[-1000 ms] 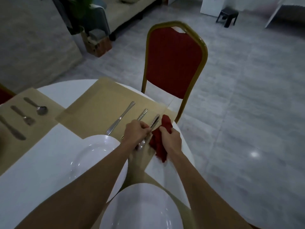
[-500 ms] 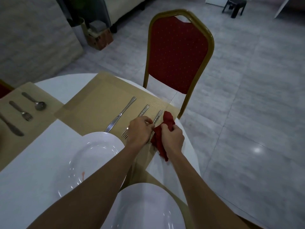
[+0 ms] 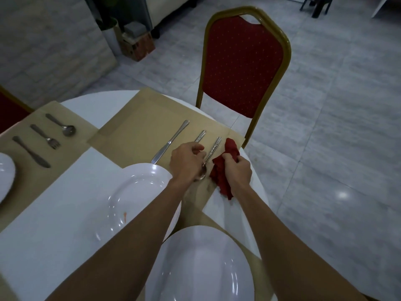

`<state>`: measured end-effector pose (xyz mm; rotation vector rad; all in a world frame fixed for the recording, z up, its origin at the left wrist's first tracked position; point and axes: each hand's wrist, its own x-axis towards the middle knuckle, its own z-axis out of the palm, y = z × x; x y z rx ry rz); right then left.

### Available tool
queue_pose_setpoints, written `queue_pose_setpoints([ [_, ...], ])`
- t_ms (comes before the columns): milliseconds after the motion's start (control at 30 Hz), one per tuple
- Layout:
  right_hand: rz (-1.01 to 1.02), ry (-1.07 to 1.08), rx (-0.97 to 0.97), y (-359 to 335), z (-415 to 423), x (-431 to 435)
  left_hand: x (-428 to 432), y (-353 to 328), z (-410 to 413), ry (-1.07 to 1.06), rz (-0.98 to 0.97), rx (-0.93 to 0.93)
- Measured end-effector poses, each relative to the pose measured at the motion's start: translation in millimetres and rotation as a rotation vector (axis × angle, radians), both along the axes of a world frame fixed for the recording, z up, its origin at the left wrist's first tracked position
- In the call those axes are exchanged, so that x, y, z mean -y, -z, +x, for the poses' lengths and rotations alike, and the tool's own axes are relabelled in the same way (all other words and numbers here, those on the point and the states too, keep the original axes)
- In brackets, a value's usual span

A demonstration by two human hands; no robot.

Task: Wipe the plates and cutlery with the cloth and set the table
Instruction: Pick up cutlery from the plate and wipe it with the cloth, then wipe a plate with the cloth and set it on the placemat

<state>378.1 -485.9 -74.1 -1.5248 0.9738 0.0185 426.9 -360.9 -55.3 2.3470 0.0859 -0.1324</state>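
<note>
A person sets a place at a round white surface (image 3: 65, 192), working on the cutlery laid on a tan placemat (image 3: 138, 127) before a red chair (image 3: 243, 61). The right hand (image 3: 237, 173) has its fingers (image 3: 230, 158) clenched round a bunched red cloth (image 3: 219, 177), which sits at the placemat's right edge, just beside the spoon (image 3: 211, 154). The left hand (image 3: 186, 164) curls over the lower part of the fork (image 3: 200, 135) and lies against the spoon's shaft. Whether its fingers pinch either piece cannot be told from this angle.

The step in hand appears to be wiping the spoon. Done well, the left hand would steady the shaft while the cloth wraps the bowl and is drawn up to the handle, covering both faces. The spoon would then go back in line with the fork and the knife (image 3: 170, 142) without nudging either.

The spoon is slim polished steel with a ridged handle. It lies slantwise with its bowl toward the person, parallel to its neighbours. The cloth is deep red and crumpled, and its tail trails below the fist onto the white surface. A white plate (image 3: 134, 198) overlaps the placemat's near edge and carries a small orange speck, so it probably needs wiping too. A second plate (image 3: 201, 268) sits nearest the camera.
</note>
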Motion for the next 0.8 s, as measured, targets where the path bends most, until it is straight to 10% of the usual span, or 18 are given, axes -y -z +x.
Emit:
queue_pose_setpoints([
  [267, 0.23, -0.042, 0.073, -30, -36, -49, -107, -42, -66, -0.144, -0.07, -0.022],
  [467, 0.27, -0.164, 0.059, -48, -70, -106, -193, -28, -147, -0.855, -0.093, -0.163],
  [800, 0.317, -0.206, -0.056, -64, -120, -158, -205, -6, -175, -0.705, -0.583, -0.425],
])
